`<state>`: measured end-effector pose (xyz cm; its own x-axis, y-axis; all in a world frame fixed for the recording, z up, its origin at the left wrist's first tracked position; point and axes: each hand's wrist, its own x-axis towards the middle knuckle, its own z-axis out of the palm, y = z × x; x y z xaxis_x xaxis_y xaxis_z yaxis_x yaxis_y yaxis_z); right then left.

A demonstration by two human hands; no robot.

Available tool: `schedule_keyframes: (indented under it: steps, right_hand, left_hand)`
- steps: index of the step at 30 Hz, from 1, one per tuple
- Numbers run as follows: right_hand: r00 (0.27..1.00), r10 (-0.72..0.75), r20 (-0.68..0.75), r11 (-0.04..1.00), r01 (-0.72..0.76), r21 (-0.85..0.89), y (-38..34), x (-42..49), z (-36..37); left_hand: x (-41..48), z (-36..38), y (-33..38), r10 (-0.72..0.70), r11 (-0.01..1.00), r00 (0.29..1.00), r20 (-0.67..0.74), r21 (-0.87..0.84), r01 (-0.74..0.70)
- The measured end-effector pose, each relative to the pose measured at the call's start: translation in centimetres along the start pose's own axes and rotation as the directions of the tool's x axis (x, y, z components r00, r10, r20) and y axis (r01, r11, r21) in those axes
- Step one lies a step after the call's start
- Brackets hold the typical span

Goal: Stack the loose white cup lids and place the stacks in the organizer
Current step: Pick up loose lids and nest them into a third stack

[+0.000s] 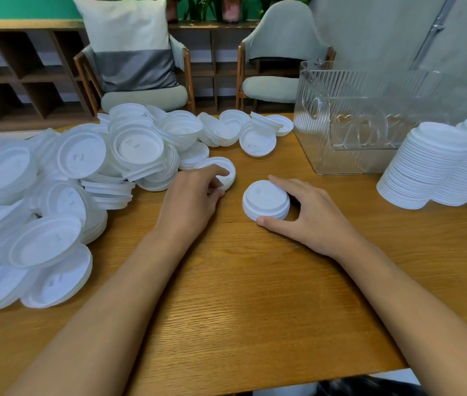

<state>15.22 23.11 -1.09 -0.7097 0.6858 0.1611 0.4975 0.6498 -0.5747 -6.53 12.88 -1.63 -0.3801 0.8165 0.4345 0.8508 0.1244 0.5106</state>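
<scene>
A big heap of loose white cup lids (78, 178) covers the left part of the wooden table (241, 295). My left hand (192, 195) grips one loose lid (222, 170) at the heap's right edge, fingers curled over its rim. My right hand (309, 212) holds a short stack of lids (266, 200) standing on the table, thumb in front and fingers behind it. Two tall lid stacks (432, 164) stand at the right. The clear plastic organizer (369, 118) stands behind them at the back right.
More loose lids (249, 132) lie along the table's far edge, left of the organizer. Beyond the table stand two chairs (281, 67), one holding a cushion (129, 44), and a wooden shelf unit (18, 72).
</scene>
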Motion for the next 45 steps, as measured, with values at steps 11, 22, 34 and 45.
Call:
schedule_keyframes:
  steps: [11, 22, 34, 45]
  right_hand:
    - [1.0, -0.019, -0.018, 1.0, 0.019, 0.009, 0.2, 0.1, 0.2]
    - [0.999, -0.045, -0.015, 0.995, 0.047, 0.089, 0.7, 0.4, 0.4]
    - [0.994, -0.099, -0.039, 0.992, 0.102, 0.079, 0.7, 0.4, 0.6]
    - [0.997, -0.08, -0.006, 0.995, 0.081, 0.056, 0.8, 0.4, 0.5]
  left_hand:
    - [-0.3, -0.5, 1.0, -0.03, 0.98, 0.993, -0.114, -0.198, 0.007]
    - [-0.5, -0.7, 3.0, -0.18, 0.717, 0.977, 0.111, -0.665, 0.208]
    - [-1.2, 2.1, 3.2, -0.057, 0.954, 0.995, 0.079, -0.29, 0.078]
    - [-1.4, 1.9, 3.6, -0.057, 0.972, 0.995, 0.086, -0.222, 0.075]
